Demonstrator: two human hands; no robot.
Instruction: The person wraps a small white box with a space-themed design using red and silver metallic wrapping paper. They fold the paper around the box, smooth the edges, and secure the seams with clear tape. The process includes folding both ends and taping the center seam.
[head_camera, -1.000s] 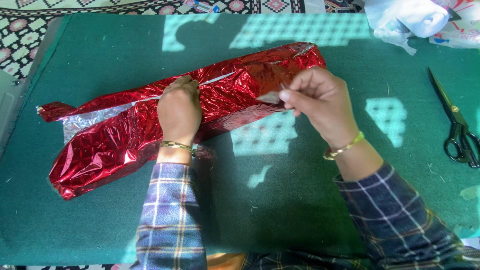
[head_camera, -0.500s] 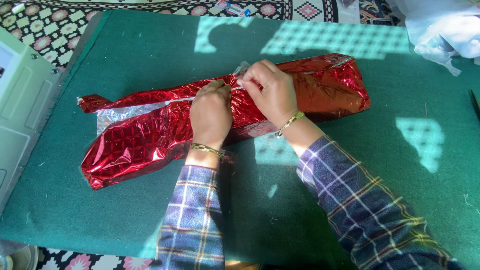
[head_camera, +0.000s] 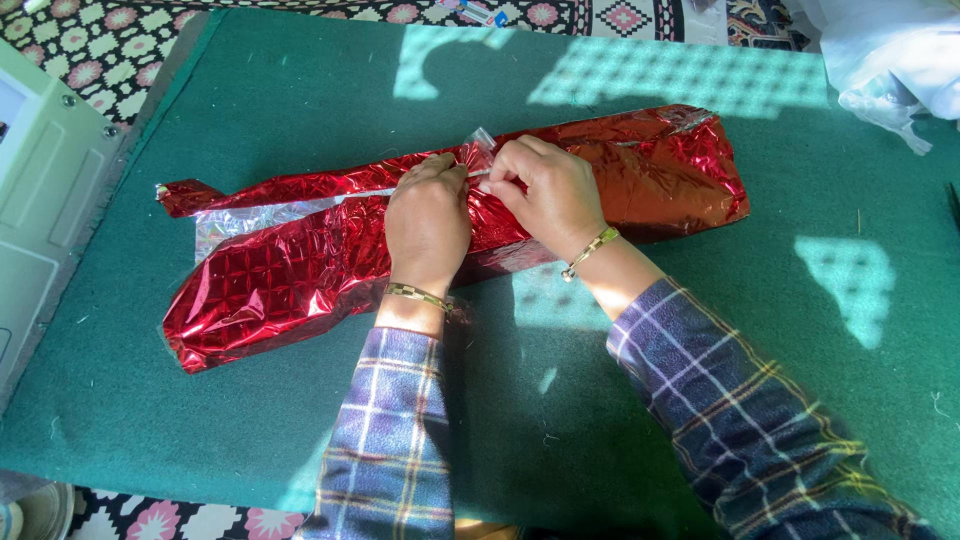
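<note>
We get hard sunlight in lattice patches on the green mat (head_camera: 250, 420), glare off the red foil (head_camera: 640, 170); focus sharp.
</note>
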